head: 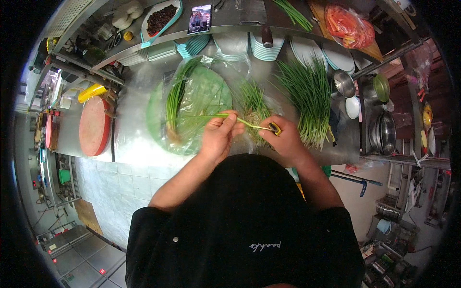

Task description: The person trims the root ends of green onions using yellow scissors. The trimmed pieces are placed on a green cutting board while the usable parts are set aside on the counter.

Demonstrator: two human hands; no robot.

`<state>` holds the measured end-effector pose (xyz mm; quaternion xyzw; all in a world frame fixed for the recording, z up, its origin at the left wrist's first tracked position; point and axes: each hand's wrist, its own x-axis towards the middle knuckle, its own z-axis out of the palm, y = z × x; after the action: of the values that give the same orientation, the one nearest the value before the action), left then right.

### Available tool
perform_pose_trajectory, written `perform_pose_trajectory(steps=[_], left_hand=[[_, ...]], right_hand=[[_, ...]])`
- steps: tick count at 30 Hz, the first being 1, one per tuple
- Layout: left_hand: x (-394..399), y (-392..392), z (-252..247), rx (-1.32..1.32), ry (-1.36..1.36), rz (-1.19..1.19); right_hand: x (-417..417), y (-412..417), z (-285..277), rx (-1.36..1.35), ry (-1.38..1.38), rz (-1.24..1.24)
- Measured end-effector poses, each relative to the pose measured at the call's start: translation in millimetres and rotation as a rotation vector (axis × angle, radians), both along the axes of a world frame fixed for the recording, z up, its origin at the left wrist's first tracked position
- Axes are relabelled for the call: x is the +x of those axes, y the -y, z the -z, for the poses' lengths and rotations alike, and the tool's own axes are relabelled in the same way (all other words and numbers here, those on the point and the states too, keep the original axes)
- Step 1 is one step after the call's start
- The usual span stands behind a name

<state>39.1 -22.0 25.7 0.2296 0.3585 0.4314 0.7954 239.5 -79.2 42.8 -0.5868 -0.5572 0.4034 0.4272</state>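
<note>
Between my hands a thin green scallion (246, 123) is stretched over the steel counter. My left hand (221, 135) pinches its green part between thumb and fingers. In my right hand (282, 135) is a small yellow-and-black tool (274, 128), held at the scallion's pale end; its working part is hidden. A bundle of scallions (175, 104) lies on a clear plastic bag over a green round surface (212, 86) to the left. Beneath and behind my hands lies a pile of trimmings and green stalks (255, 104). A large bunch of scallions (309, 104) rests to the right, pale ends towards me.
Stacked plates (266, 46) stand under the raised shelf. On that shelf are a phone (199, 19), a cleaver (266, 34) with its handle over the edge, and a bag of orange-red pieces (347, 27). A round chopping board (94, 126) lies left; a metal bowl (344, 83) sits right.
</note>
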Motion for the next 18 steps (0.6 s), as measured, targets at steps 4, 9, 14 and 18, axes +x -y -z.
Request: perform_pose_trajectory(steps=[4, 9, 14, 18], left_hand=[[-0.2, 1.9, -4.0, 0.027, -0.034, -0.028], [1.3, 3.4, -5.7, 0.06, -0.108, -0.036], [5.4, 5.4, -8.7, 0.086, -0.186, -0.061], [5.8, 7.3, -9.0, 0.108, -0.213, -0.056]], right_hand=[[-2.7, -2.9, 0.2, 0.042, 0.034, 0.023], [0.9, -3.3, 1.1, -0.173, -0.267, 0.029], [-0.5, -7.3, 19.2, -0.178, -0.528, 0.093], [-2.6, -7.8, 28.2, -0.169, -0.681, 0.13]])
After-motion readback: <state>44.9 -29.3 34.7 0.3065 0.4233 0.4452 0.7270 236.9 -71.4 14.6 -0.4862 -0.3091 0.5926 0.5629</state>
